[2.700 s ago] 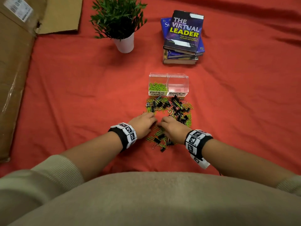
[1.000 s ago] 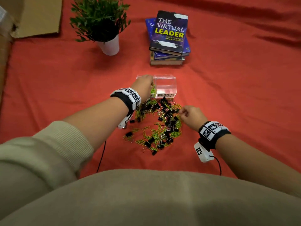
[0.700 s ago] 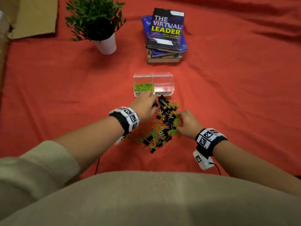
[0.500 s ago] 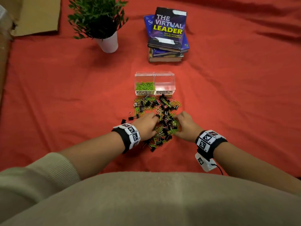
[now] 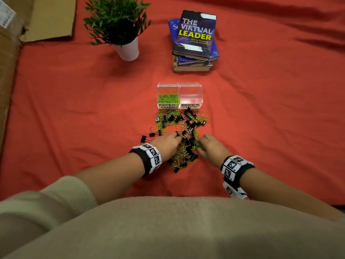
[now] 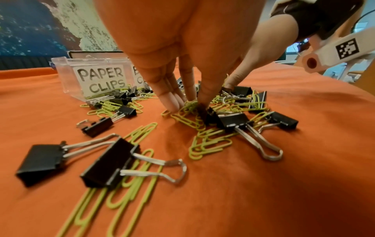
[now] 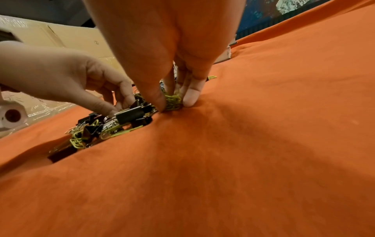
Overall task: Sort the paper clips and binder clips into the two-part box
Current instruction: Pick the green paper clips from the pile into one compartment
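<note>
A red cloth (image 5: 74,113) is spread over the whole top. Wide bare cloth is seen to the left and right of the pile of clips (image 5: 182,135), and more between the box (image 5: 179,85) and the books (image 5: 195,40) and plant (image 5: 119,25) far behind it. Cardboard (image 5: 11,58) is laid along the left edge.

The clear box is set just behind the pile, with clips touching its front wall. Green paper clips (image 5: 168,98) are seen in the left part, marked PAPER CLIPS. Nothing can be seen in the right part, marked BINDER CLIPS. Black binder clips (image 6: 109,162) and green paper clips are mixed on the cloth.

The left hand (image 5: 167,143) is pushed down into the near left side of the pile. Its fingers (image 6: 172,99) are held close together against the thumb, with green paper clips pinched at the tips.

The right hand (image 5: 211,147) is set at the near right side of the pile. A small bunch of green paper clips (image 7: 172,100) is pinched between its thumb and fingers (image 7: 190,94), right on the cloth. The two hands are kept near each other, not touching
</note>
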A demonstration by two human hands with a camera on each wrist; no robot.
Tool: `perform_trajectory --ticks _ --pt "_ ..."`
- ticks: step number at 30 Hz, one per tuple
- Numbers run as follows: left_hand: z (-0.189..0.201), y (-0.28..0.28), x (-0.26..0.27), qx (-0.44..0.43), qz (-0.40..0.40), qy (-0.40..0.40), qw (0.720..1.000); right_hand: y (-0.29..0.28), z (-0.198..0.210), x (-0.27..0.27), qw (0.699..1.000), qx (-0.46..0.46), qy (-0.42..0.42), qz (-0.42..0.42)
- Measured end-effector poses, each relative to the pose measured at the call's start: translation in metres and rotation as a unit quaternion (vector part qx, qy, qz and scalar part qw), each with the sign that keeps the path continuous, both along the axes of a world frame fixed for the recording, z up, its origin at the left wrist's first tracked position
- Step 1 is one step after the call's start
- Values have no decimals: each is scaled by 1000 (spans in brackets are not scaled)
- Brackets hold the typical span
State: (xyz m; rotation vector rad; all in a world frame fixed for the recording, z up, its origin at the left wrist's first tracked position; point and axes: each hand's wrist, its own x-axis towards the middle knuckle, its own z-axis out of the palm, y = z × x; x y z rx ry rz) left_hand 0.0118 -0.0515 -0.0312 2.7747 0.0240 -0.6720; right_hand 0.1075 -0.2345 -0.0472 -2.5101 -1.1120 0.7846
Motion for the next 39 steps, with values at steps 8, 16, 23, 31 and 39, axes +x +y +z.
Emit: perform_trajectory --ticks 8,16,23,31,39 --pt "5 -1 4 23 -2 8 1000 13 8 14 990 36 80 -113" --pt "-3 5 3 7 53 -4 999 41 42 58 894 87 350 -264" --pt "-9 16 -1 -40 102 -11 994 113 78 95 899 153 330 -243" --pt "0 33 -2 -144 238 -34 960 184 67 87 998 5 30 -60" --pt "36 65 47 -187 303 -99 929 140 67 74 990 108 20 -90"
